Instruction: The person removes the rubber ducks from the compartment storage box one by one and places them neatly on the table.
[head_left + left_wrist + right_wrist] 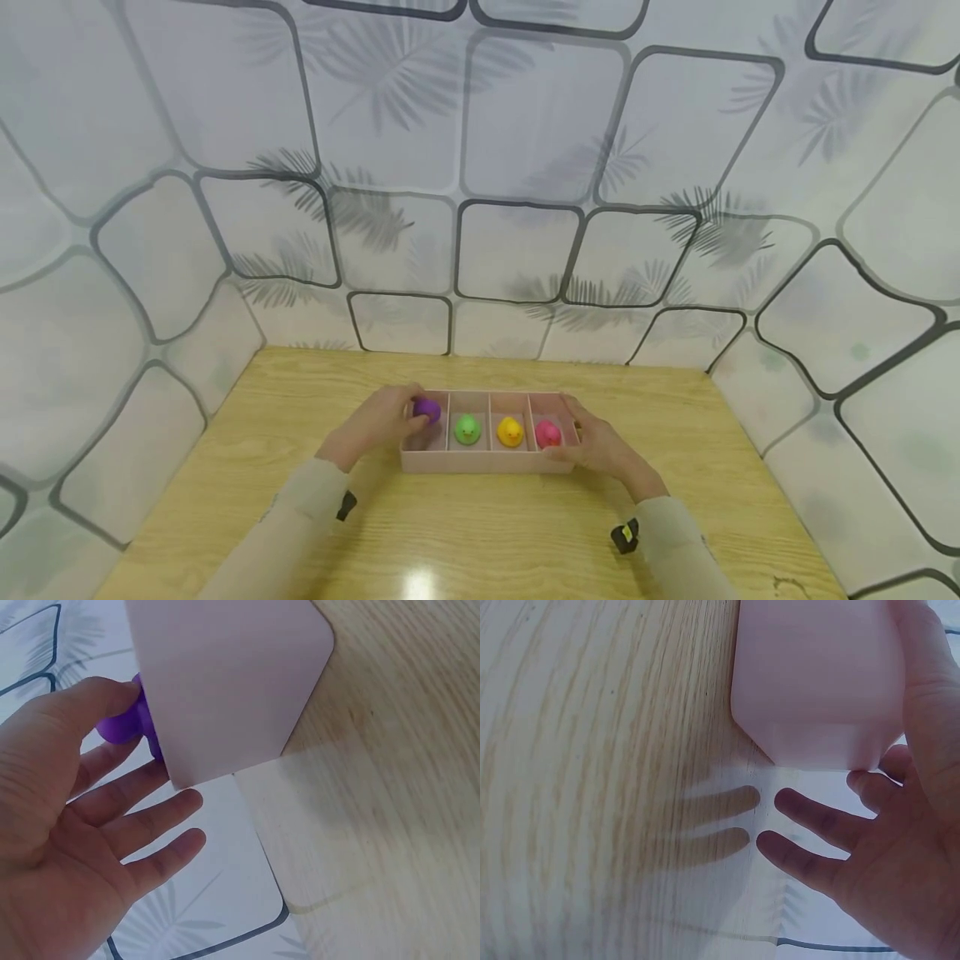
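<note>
Pinching a purple toy (428,409) with the left hand (378,421), in the nine o'clock compartment of a pink box (487,463), partly sticking up out of it. Touching the box's three o'clock end with the right hand (606,450); cannot tell whether gripping. Contains also, toward three o'clock, a green duck (467,431), a yellow duck (510,432) and a pink duck (547,434). Rests on a wooden worktop (480,533).

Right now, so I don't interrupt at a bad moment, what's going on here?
A person's left hand pinches a purple toy at the leftmost compartment of a pink box, while the right hand grips the box's other end. The green duck, yellow duck and pink duck each sit in one of the other three compartments.
</note>
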A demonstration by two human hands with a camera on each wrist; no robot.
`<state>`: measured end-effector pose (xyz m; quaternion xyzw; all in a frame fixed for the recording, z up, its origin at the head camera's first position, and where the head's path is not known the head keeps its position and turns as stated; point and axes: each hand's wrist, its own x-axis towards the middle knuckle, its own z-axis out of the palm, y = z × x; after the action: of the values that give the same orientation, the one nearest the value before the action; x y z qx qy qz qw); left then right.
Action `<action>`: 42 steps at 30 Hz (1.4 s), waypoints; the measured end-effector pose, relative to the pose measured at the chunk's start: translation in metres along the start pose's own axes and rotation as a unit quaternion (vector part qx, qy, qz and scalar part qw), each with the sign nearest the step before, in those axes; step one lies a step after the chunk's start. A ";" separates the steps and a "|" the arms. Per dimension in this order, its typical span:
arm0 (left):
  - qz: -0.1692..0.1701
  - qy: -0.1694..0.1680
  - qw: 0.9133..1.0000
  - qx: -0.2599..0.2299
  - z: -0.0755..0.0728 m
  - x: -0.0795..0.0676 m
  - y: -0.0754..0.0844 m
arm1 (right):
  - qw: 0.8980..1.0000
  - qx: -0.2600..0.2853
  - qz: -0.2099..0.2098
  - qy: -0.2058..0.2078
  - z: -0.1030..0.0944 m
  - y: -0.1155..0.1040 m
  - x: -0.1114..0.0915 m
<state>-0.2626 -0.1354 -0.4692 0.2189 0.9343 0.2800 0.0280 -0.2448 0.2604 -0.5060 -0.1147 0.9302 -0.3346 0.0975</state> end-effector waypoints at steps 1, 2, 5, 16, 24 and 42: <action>0.005 0.003 1.000 -0.006 -0.001 0.000 -0.001 | 1.000 0.000 0.002 0.000 0.000 0.000 0.000; 0.009 0.006 1.000 -0.012 -0.003 0.000 -0.001 | 1.000 -0.001 0.002 0.001 0.000 0.000 0.000; 0.029 0.024 0.999 -0.022 -0.006 -0.001 -0.004 | 1.000 -0.002 0.003 0.002 0.000 0.000 0.000; 0.069 0.078 0.990 -0.098 -0.005 -0.005 -0.019 | 1.000 0.001 0.003 0.002 0.001 0.003 0.000; 0.005 0.083 0.972 -0.218 -0.005 -0.009 -0.031 | 1.000 0.001 0.005 0.003 0.002 0.004 0.002; -0.079 0.104 0.933 -0.335 -0.006 -0.020 -0.053 | 1.000 -0.008 0.003 -0.006 0.000 0.003 0.001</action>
<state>-0.2667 -0.1863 -0.4943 0.0914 0.7984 0.5947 0.0243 -0.2466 0.2622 -0.5080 -0.1147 0.9326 -0.3265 0.1027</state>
